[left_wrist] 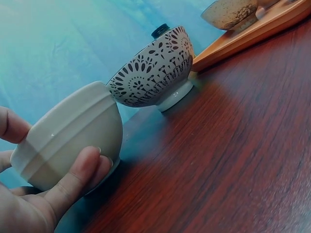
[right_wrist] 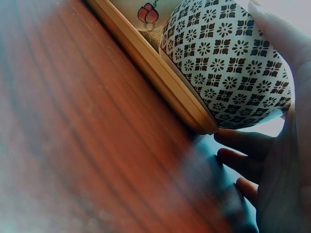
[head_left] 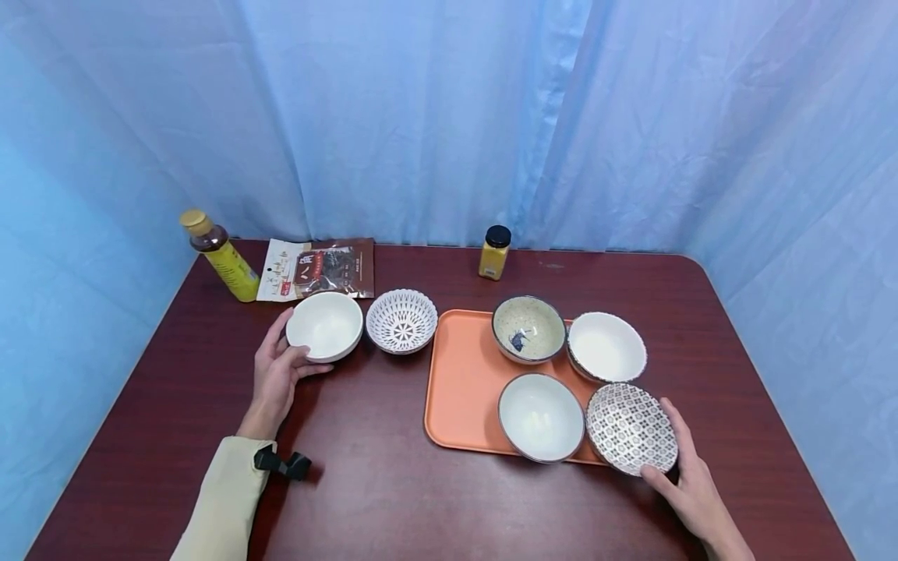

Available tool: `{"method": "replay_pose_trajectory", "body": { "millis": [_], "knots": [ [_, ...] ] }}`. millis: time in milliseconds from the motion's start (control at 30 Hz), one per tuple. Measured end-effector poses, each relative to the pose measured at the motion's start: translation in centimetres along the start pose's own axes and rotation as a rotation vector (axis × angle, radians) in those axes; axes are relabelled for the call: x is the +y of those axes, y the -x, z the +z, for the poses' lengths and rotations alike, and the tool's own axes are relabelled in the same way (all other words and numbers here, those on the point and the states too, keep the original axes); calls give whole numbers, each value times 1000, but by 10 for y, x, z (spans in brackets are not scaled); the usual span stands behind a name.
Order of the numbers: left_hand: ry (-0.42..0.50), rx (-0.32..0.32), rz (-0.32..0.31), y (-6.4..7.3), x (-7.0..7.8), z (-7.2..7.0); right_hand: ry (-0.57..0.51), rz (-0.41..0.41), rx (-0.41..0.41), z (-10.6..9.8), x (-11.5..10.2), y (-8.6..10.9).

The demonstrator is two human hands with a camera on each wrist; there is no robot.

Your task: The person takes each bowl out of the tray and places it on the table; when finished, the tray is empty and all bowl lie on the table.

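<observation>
My left hand (head_left: pixel 277 374) grips a plain white bowl (head_left: pixel 325 326) by its left side, thumb in front and fingers behind. The left wrist view shows this bowl (left_wrist: pixel 73 141) with a ridged wall, its foot close to the table. Beside it, on the right, sits a bowl with a dark petal pattern (head_left: pixel 401 321). At the front right corner of the orange tray (head_left: pixel 459 382), my right hand (head_left: pixel 691 483) holds a bowl with black flower tiles (head_left: pixel 631 428) between thumb and fingers. In the right wrist view the same pattern covers the bowl's outside (right_wrist: pixel 233 63).
On the tray stand a speckled bowl (head_left: pixel 526 327), a pale dark-rimmed bowl (head_left: pixel 540 417) and another white bowl (head_left: pixel 606 347). Behind are a yellow jar with a black lid (head_left: pixel 494 253), a spice packet (head_left: pixel 333 269) and a sauce bottle (head_left: pixel 228 261). Blue curtains (head_left: pixel 421 117) surround the table.
</observation>
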State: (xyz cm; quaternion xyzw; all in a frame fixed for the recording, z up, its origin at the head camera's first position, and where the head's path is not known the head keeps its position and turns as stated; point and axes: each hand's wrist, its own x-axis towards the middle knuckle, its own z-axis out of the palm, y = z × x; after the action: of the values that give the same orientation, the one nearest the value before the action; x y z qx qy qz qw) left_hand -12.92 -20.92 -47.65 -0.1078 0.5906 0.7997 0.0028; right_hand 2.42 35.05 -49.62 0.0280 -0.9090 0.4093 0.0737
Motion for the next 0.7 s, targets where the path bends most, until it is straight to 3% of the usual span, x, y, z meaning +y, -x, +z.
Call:
{"method": "replay_pose_trajectory", "body": {
  "millis": [700],
  "knots": [
    [-34,-59,0,-4,-3,-2,-3,-9,10,1,-1,0]
  ]
}}
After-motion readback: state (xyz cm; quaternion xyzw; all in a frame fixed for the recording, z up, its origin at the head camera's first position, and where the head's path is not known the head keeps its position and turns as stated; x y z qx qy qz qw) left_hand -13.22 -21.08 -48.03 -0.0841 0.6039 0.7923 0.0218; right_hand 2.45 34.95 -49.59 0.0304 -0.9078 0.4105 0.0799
